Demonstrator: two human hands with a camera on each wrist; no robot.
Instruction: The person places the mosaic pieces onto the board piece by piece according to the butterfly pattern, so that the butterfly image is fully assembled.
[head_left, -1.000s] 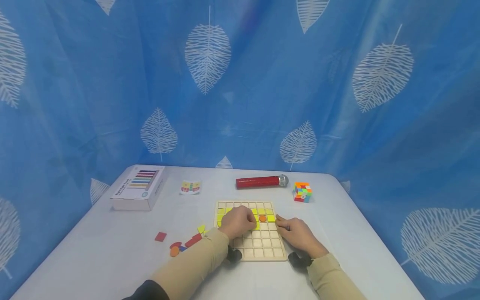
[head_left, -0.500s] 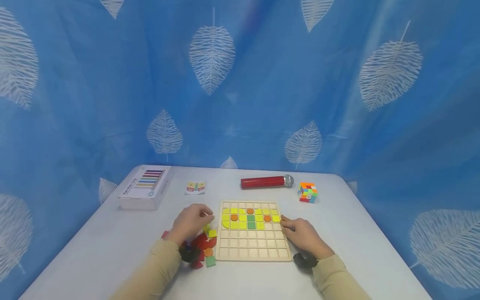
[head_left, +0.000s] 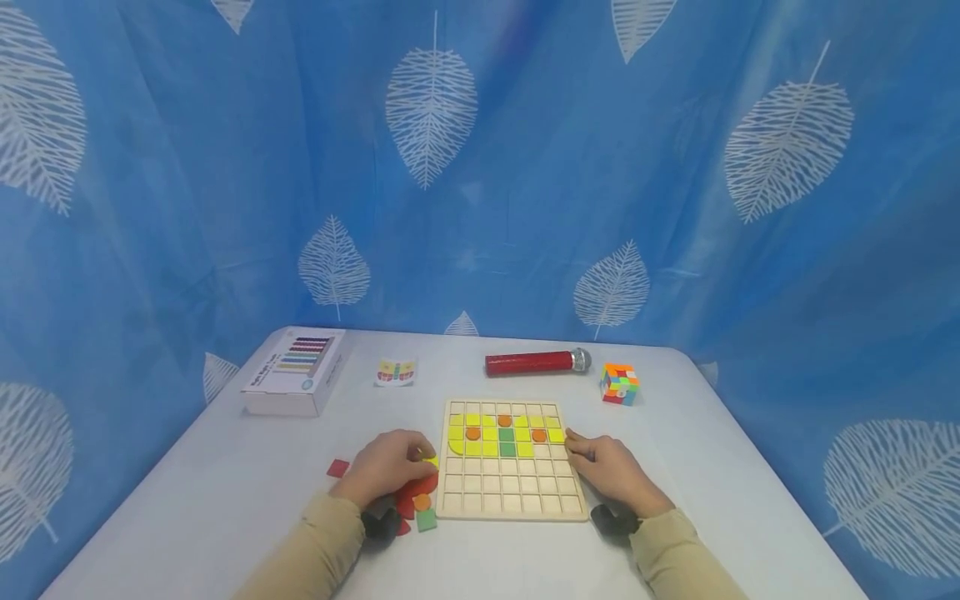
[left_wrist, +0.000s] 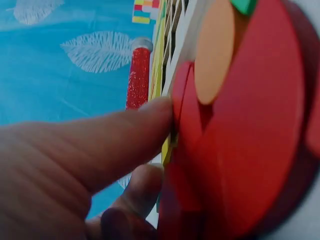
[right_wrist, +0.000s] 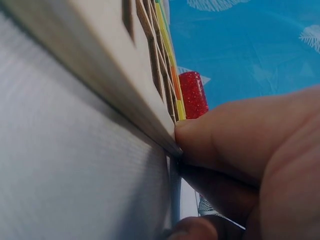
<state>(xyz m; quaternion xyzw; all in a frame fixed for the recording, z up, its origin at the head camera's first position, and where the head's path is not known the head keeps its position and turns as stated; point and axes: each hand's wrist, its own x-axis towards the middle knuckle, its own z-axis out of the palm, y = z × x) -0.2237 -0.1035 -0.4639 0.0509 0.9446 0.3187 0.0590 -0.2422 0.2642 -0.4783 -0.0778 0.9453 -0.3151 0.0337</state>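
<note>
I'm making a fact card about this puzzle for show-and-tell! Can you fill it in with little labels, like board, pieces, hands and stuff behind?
Board: wooden grid board, flat on the white table
Pieces in board: yellow pieces, three orange circles, two green squares
Loose pieces: red, orange, green and yellow pieces, left of the board
Left hand: at the loose pieces; grip unclear
Right hand: touching the board's right edge
Behind: box, picture card, red microphone, colourful cube
</note>
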